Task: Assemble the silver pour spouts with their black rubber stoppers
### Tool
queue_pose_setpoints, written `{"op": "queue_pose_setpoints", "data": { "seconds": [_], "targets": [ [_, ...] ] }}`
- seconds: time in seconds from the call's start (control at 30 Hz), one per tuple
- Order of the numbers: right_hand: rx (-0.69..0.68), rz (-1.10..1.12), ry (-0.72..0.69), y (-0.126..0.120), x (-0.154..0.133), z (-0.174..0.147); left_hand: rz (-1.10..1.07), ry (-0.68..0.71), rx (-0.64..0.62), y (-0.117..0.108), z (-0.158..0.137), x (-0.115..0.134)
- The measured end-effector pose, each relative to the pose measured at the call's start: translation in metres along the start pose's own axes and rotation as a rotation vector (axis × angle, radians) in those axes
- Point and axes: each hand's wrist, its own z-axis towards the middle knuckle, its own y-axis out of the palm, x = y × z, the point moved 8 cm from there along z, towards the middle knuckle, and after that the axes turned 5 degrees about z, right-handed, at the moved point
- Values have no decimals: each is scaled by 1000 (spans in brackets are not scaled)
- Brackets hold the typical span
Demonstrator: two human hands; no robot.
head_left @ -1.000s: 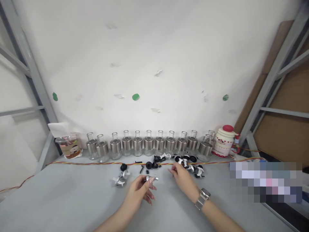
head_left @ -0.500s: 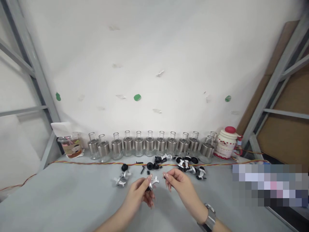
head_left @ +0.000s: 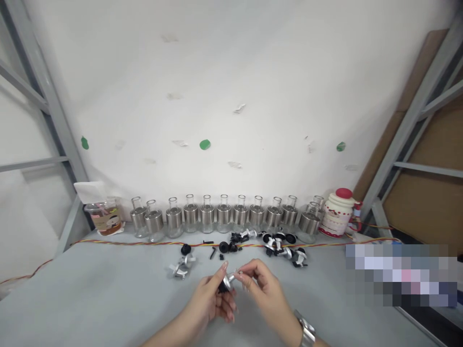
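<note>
My left hand (head_left: 213,296) is closed around a silver pour spout with a black base (head_left: 226,283), its silver tip pointing up and right. At that tip, the thumb and fingers of my right hand (head_left: 258,283) are pinched together. The small dark part seen in this pinch earlier is now hidden by the fingertips. Beyond my hands lie several black plugs and small black pieces (head_left: 224,247). Two silver spouts (head_left: 180,270) rest on the table to the left, near a black plug (head_left: 185,249). More silver-and-black spouts (head_left: 287,252) are heaped to the right.
Several glass bottles with steel sleeves (head_left: 207,213) stand in a row by the wall. A twisted red-yellow wire (head_left: 152,243) crosses the grey table (head_left: 90,284). A drink cup (head_left: 104,219) is at left, a white-and-red jar (head_left: 338,214) at right. A pixelated patch covers the far right.
My right hand has moved left and slightly down, bringing its pinched fingers to the spout's tip. My left hand has shifted slightly, still holding the spout.
</note>
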Motion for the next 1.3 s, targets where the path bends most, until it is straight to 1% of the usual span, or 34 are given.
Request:
{"op": "queue_pose_setpoints", "data": {
  "seconds": [0.1, 0.2, 0.3, 0.4, 0.5, 0.57, 0.63, 0.77, 0.83, 1.0, 1.1, 1.3],
  "targets": [
    [-3, -27, -17, 0, 0, 1, 18, -39, 13, 1, -2, 0],
    [-29, 54, 13, 0, 4, 4, 50, -37, 5, 2, -2, 2],
    [-92, 183, 84, 3, 8, 9, 68, -8, -36, 0, 2, -1],
    [-191, 277, 185, 9, 11, 12, 78, 22, -65, -3, 6, -5],
    [-305, 403, 279, 18, 13, 11, 90, 29, -89, -2, 7, -6],
    [-341, 486, 314, 22, 14, 9, 92, 21, -108, 1, 5, -5],
    [-335, 515, 329, 23, 17, 8, 92, 12, -131, 5, 2, -4],
    [-273, 464, 317, 18, 24, 9, 55, -2, -196, 11, -2, -6],
    [-265, 491, 321, 17, 24, 9, 22, 8, -236, 14, -3, -6],
    [-341, 646, 401, 22, 15, 4, 0, 78, -316, 24, -9, 5],
    [-370, 704, 414, 23, 11, 2, 0, 79, -338, 28, -11, 9],
    [-363, 691, 429, 25, 15, 1, -11, 60, -335, 26, -8, 2]
  ]
}}
